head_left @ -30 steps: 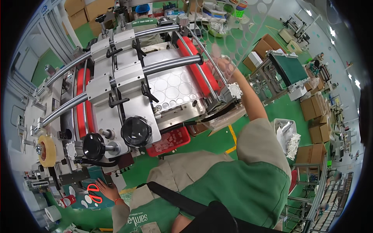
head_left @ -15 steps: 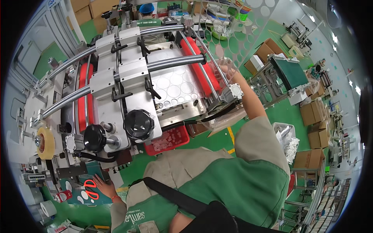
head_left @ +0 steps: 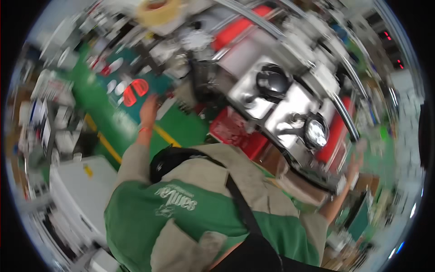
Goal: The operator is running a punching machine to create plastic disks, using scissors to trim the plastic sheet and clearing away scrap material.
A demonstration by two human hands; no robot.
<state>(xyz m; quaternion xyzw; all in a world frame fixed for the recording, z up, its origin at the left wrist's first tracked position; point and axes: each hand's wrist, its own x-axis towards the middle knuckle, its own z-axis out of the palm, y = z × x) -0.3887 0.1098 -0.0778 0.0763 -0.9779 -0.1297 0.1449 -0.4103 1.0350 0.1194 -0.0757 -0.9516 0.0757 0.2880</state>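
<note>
The view is smeared by motion. My left hand (head_left: 148,111) is at the edge of a dark green board (head_left: 156,84), close to scissors (head_left: 136,92) with orange-red handles. Pale round pieces (head_left: 121,87) lie beside the scissors. Far to the right, my right hand (head_left: 355,163) reaches to the end of a metal machine (head_left: 290,111), near its right-hand red roller (head_left: 337,131). Blur hides the fingers of both hands, and I cannot make out anything held in either.
Black knobs (head_left: 273,82) stand up from the machine's near side. Below it sits a red bin (head_left: 253,146) holding pale pieces. A yellowish tape roll (head_left: 158,12) is at the top. A white cabinet (head_left: 84,183) stands at lower left.
My view has swung left, so the machine now sits at upper right and the board shows farther up. A clear sheet with round holes, earlier by my right hand, is no longer distinct.
</note>
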